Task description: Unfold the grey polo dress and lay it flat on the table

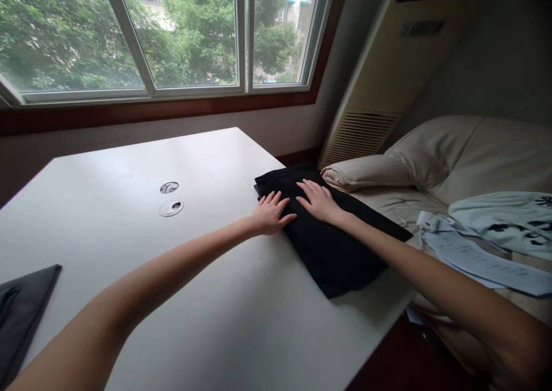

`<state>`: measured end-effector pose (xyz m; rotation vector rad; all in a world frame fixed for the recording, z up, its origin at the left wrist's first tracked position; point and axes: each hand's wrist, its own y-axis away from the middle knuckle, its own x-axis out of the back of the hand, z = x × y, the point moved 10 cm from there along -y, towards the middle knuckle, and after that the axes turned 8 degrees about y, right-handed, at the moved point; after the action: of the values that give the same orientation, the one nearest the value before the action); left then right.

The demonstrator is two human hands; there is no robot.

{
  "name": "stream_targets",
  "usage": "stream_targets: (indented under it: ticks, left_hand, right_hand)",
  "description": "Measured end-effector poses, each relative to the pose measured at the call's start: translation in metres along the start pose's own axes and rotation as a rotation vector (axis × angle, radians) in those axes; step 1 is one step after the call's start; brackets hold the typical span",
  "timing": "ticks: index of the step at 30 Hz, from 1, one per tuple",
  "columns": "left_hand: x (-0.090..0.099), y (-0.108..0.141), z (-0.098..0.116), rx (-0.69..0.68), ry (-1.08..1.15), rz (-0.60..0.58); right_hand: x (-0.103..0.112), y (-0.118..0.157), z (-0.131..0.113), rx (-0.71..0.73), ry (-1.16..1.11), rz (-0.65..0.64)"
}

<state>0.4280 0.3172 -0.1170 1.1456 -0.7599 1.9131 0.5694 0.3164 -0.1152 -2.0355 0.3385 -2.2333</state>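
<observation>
A folded black cloth (328, 253) lies flat near the right edge of the white table (207, 299). My left hand (272, 213) rests on the cloth's left edge with its fingers spread. On top of the cloth, a little to the right, my right hand (318, 200) lies palm down, fingers apart. Neither hand grips anything. Another dark folded cloth (26, 316) is at the table's left front.
Two round metal fittings (171, 207) are set in the tabletop. Beyond the table's right edge is a cream sofa (487, 155) with papers (487, 259) and a pale patterned cloth (509, 221). A window and a tall air conditioner (379, 80) stand behind.
</observation>
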Motion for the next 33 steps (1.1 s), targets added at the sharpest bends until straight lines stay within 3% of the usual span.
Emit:
stream_targets:
  ticks: [2,4,11,15,19,22,25,27,29,31,33]
  left_hand:
    - [-0.015,0.003,0.001,0.020,-0.045,-0.044]
    - [-0.018,0.007,-0.002,0.040,-0.077,-0.039]
    - [-0.003,0.046,-0.001,0.084,-0.151,-0.175]
    - [0.015,0.103,0.013,0.062,-0.174,-0.220]
    - [0.040,0.192,0.009,0.087,-0.149,-0.191]
    - [0.062,0.275,-0.033,0.227,-0.187,-0.112]
    - [0.096,0.366,-0.104,0.465,-0.367,0.039]
    - [0.122,0.425,-0.150,0.689,-0.514,0.157]
    - [0.130,0.478,-0.191,0.969,-0.506,0.161]
    - [0.126,0.508,-0.211,1.115,-0.412,0.147]
    - [0.121,0.513,-0.212,1.119,-0.361,0.168]
  right_hand:
    - [-0.004,0.008,-0.005,-0.028,0.028,-0.056]
    - [-0.001,0.015,-0.010,-0.025,0.049,-0.081]
    - [0.007,0.049,-0.026,0.040,0.010,-0.124]
    - [0.006,0.053,-0.029,0.047,0.011,-0.101]
    - [0.012,0.051,-0.031,0.063,0.016,-0.029]
    - [0.025,0.051,-0.035,0.097,0.030,0.080]
    - [0.037,0.051,-0.047,0.156,0.023,0.153]
    - [0.045,0.048,-0.060,0.193,0.000,0.184]
    - [0.055,0.043,-0.077,0.223,-0.030,0.219]
    - [0.065,0.036,-0.098,0.257,-0.067,0.254]
    - [0.074,0.031,-0.123,0.309,-0.106,0.276]
